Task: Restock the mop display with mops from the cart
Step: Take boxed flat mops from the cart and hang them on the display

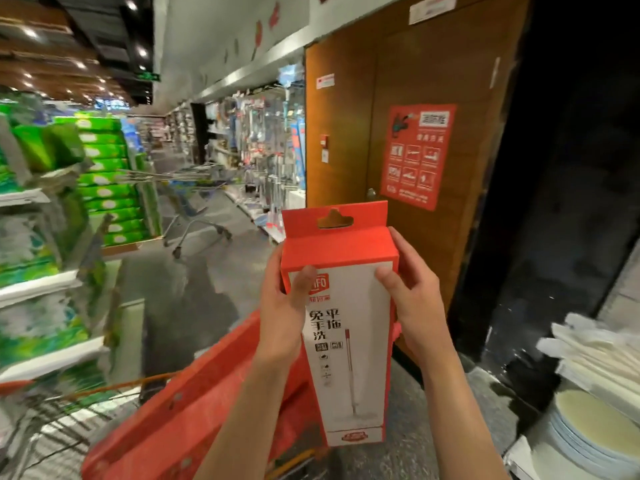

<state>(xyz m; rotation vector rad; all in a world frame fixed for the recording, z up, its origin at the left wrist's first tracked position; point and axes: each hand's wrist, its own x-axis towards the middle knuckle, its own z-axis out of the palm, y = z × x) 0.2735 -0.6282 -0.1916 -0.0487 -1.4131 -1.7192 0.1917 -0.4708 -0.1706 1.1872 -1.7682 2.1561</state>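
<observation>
I hold a tall boxed mop upright in front of me; the box is white with a red top and a hang tab. My left hand grips its left edge near the top, thumb across the front. My right hand grips the right edge at the same height. Below the box, more red mop boxes lie in the wire cart at the lower left. Far down the aisle on the right, hanging cleaning tools fill the mop display.
Another shopping cart stands in the aisle ahead. Shelves of green packages line the left side. A wooden door with a red poster is straight ahead. Stacked plates and white goods sit at the lower right.
</observation>
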